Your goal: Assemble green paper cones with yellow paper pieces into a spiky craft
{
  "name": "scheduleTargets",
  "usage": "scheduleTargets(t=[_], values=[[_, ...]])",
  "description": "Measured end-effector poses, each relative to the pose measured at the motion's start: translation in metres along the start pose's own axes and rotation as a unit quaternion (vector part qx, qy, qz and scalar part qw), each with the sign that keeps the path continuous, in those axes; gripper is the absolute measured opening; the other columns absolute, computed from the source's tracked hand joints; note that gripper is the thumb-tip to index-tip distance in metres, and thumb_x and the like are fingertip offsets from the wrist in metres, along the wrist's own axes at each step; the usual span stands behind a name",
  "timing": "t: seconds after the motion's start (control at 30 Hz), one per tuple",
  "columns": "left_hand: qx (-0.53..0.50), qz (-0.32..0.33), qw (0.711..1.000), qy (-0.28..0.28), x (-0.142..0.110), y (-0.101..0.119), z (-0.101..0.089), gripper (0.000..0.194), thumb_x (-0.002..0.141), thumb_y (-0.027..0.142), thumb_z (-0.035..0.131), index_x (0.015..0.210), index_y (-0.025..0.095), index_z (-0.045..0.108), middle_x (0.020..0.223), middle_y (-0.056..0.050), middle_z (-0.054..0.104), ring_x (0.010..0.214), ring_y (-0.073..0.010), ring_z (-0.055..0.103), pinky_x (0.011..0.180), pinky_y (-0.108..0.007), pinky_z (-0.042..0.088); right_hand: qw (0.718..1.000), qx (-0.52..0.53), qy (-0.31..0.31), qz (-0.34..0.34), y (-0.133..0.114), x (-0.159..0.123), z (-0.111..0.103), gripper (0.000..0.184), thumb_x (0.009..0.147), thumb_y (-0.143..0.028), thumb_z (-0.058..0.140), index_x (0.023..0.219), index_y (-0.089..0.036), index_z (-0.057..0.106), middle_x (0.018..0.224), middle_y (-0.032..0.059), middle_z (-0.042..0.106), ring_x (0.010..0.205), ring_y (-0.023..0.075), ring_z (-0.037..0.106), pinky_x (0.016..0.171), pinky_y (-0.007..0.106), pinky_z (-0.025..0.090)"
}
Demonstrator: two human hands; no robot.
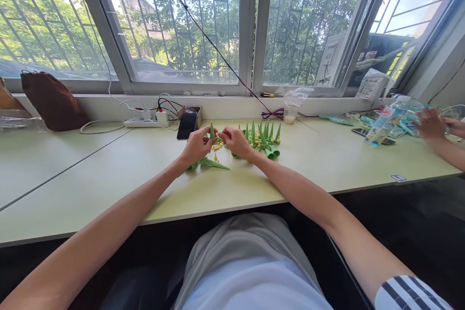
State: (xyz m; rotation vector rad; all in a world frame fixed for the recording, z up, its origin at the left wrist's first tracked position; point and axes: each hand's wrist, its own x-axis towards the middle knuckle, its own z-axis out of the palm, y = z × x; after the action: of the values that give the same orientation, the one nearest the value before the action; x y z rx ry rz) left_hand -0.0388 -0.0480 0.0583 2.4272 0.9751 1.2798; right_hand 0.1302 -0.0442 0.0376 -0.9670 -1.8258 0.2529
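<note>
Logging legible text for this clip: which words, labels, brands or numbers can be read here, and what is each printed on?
None can be read.
Water bottle label: print blurred.
White packet on the sill: print too small.
Sticker on the table edge: too small.
Phone: screen dark.

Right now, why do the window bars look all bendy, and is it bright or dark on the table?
In the head view, the wide lens bows the window bars and the table edge; daylight floods in, so the table is evenly bright with only soft shadows under the left hand and right hand; the green cones look small but fairly sharp.
</note>
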Motion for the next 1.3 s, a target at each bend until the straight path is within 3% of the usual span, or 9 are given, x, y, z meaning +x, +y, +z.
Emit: scheduleTargets(t=[0.27, 0.53, 0.77, 1.1, 1.3], values=[[0.013, 0.012, 1.000, -0.014, -0.002, -0.003, 0.004, 0.019, 0.080, 0.030, 0.053, 0.092, 0.018, 0.061, 0.062, 0.003, 0.057, 0.043, -0.0079, 0.048, 0.044, -0.019, 0.040, 0.999, -0.047, 0.002, -0.010, 0.000, 0.000, -0.001, 0.033, 0.089, -0.032, 0.046, 0.059, -0.018, 0.045, 0.052, -0.0051, 0.041, 0.055, 0.0096, 0.032, 0.055, 0.023, 0.027], [0.035, 0.014, 0.999, 0.018, 0.002, -0.004, 0.001, 0.019, 0.080, 0.032, 0.055, 0.090, 0.018, 0.062, 0.076, 0.000, 0.064, 0.048, -0.0080, 0.053, 0.049, -0.019, 0.041, 1.000, -0.011, -0.010, -0.017, 0.000, -0.001, 0.002, 0.017, 0.085, -0.028, 0.049, 0.075, -0.016, 0.058, 0.063, -0.0021, 0.056, 0.059, 0.0105, 0.044, 0.060, 0.022, 0.034], [0.015, 0.006, 1.000, 0.016, 0.002, -0.005, 0.002, 0.020, 0.080, 0.033, 0.056, 0.091, 0.017, 0.062, 0.085, -0.003, 0.067, 0.059, -0.0120, 0.062, 0.053, -0.020, 0.046, 1.000, 0.003, -0.013, -0.026, -0.002, -0.002, 0.000, 0.010, 0.082, -0.022, 0.050, 0.078, -0.016, 0.057, 0.062, -0.0027, 0.055, 0.058, 0.0104, 0.046, 0.061, 0.023, 0.036], [0.014, 0.012, 1.000, 0.006, -0.002, 0.002, -0.002, 0.026, 0.076, 0.034, 0.058, 0.095, 0.017, 0.060, 0.079, -0.002, 0.063, 0.049, -0.0070, 0.051, 0.048, -0.019, 0.043, 0.999, 0.009, -0.032, -0.013, -0.003, -0.002, -0.001, 0.013, 0.083, -0.025, 0.049, 0.074, -0.018, 0.054, 0.058, -0.0036, 0.052, 0.058, 0.0110, 0.044, 0.060, 0.023, 0.035], [0.001, 0.013, 1.000, -0.003, -0.004, 0.007, -0.003, 0.029, 0.074, 0.034, 0.060, 0.097, 0.017, 0.059, 0.083, -0.002, 0.063, 0.048, -0.0051, 0.048, 0.047, -0.018, 0.040, 0.999, -0.029, -0.033, -0.013, -0.001, -0.002, -0.003, 0.024, 0.086, -0.031, 0.046, 0.066, -0.017, 0.053, 0.054, -0.0045, 0.045, 0.057, 0.0104, 0.037, 0.056, 0.022, 0.030]])
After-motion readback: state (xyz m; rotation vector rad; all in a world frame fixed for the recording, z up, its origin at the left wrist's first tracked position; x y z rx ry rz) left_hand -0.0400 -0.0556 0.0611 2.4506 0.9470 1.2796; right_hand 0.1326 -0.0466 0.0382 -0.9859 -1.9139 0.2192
